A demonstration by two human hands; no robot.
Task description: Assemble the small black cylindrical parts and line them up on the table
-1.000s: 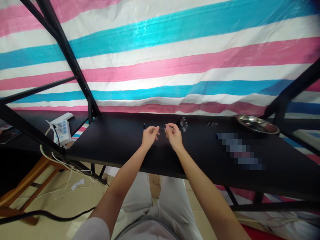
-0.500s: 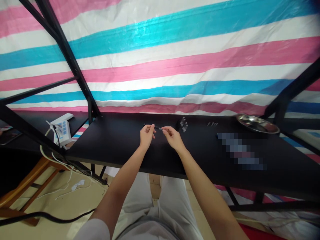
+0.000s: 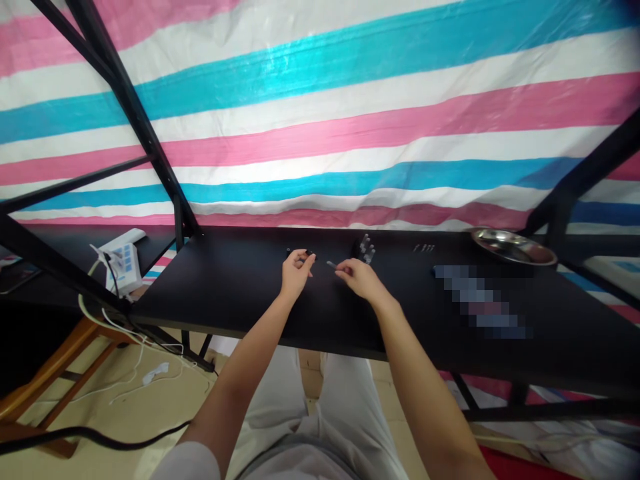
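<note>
Both my hands hover over the middle of a black table. My left hand is closed in a pinch on a small black piece. My right hand pinches a short thin part with a pale tip that points left toward the other hand. The two pieces are a little apart. Just beyond my right hand stands a cluster of small clear vials.
A steel dish sits at the table's far right, with several tiny parts left of it and a blurred patch nearer me. A power strip with white cables lies at left. Black frame bars cross left and right; a striped tarp hangs behind.
My hands have drawn apart: the thin dark item held between them earlier is now separated, one piece in each hand. My right hand moved right.
</note>
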